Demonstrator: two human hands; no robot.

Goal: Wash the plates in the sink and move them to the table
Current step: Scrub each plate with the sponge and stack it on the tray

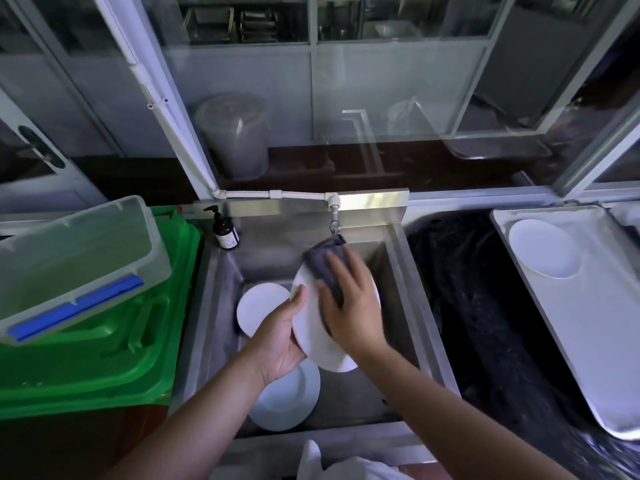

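Nearest, a round white ceramic plate [325, 327] is gripped at its rim by the left hand [280, 336] and tilted over the steel sink [398, 299] so runoff falls inside; a grey cloth [323, 263] is pressed flat against it by the right hand [349, 306], fingers spread; two unwashed white plates [259, 306] lie below; one washed plate [543, 247] sits on the white tray [588, 306].

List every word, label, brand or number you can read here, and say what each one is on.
No text can be read.
Brown pump bottle at the sink's back left corner: it has a white label with print, too small and blurred to read.
Plates, cloth, green bin, clear container and tray: no lettering shows on them.
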